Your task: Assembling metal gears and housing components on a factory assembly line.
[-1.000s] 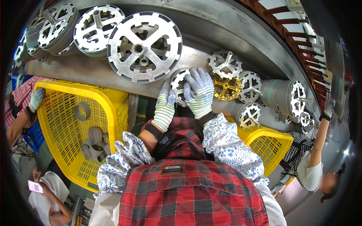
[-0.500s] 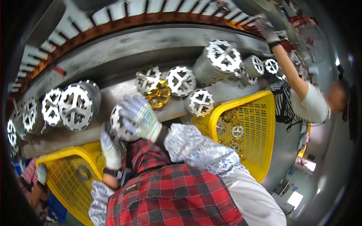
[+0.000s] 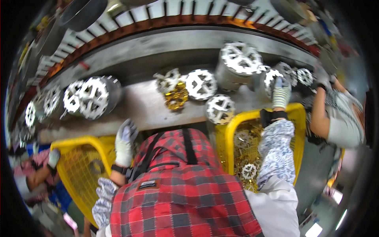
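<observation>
My right hand (image 3: 281, 96), in a pale striped work glove, reaches forward over the right yellow basket. Its fingers curl over the notched, spoked white end of a grey metal cylinder (image 3: 271, 83) on the bench; part of the grip is hidden. My left hand (image 3: 125, 144), gloved alike, is raised at the bench's near edge with fingers stretched and nothing in them. Similar cylinders stand around: a large one (image 3: 233, 81) left of my right hand, a smaller one (image 3: 201, 85), one beside the basket (image 3: 220, 109), and a group at the left (image 3: 94, 98).
Gold shiny strips (image 3: 176, 96) lie mid-bench. The right yellow basket (image 3: 297, 118) contains gold scraps and spoked discs. Another yellow basket (image 3: 75, 143) sits at the left, where a gloved co-worker's hand (image 3: 54, 158) touches its rim. A co-worker's arm (image 3: 320, 110) reaches in at the right.
My right hand has swung from the middle to the far right with the cylinder. My left hand has come off that cylinder. The view has turned slightly.
</observation>
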### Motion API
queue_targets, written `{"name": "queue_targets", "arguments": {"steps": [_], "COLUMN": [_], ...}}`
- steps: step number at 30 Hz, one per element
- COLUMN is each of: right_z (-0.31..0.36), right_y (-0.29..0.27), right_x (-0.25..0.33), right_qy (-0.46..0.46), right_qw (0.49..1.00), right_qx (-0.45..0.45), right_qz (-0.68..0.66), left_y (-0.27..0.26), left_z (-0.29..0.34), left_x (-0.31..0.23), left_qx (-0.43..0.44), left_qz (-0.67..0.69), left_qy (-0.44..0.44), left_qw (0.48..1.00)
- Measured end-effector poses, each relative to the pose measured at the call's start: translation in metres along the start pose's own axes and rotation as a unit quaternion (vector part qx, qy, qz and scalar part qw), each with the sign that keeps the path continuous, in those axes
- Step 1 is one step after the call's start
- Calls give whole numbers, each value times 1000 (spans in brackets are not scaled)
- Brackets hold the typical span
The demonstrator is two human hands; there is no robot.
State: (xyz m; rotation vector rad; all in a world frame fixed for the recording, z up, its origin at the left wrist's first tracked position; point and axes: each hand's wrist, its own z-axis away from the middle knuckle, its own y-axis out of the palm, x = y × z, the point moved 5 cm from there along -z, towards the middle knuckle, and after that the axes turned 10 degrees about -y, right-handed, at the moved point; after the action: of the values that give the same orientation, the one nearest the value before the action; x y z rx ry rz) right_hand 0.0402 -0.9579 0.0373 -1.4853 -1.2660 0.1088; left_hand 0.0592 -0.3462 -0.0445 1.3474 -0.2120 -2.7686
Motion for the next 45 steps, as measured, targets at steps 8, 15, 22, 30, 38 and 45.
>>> {"name": "queue_targets", "arguments": {"steps": [8, 15, 22, 30, 38, 45], "right_z": [-6, -4, -23, 52, 187, 229], "right_y": [103, 171, 139, 25, 80, 186], "right_x": [-63, -127, -129, -26, 265, 288], "right_qy": [-37, -153, -149, -35, -312, -407], "right_qw": [992, 834, 966, 983, 900, 837], "right_qx": [98, 234, 202, 175, 303, 353], "right_qz": [74, 476, 64, 52, 17, 89], "left_y": [-16, -96, -276, -317, -321, -335], "left_z": [49, 118, 141, 5, -145, -124], "left_x": [19, 18, 75, 183, 284, 281], "left_qx": [-103, -277, -459, -254, -90, -124], "left_qz": [54, 106, 210, -148, -462, -368], "left_qy": [-7, 62, 60, -163, -18, -180], "left_qw": [993, 953, 861, 942, 882, 904]}}
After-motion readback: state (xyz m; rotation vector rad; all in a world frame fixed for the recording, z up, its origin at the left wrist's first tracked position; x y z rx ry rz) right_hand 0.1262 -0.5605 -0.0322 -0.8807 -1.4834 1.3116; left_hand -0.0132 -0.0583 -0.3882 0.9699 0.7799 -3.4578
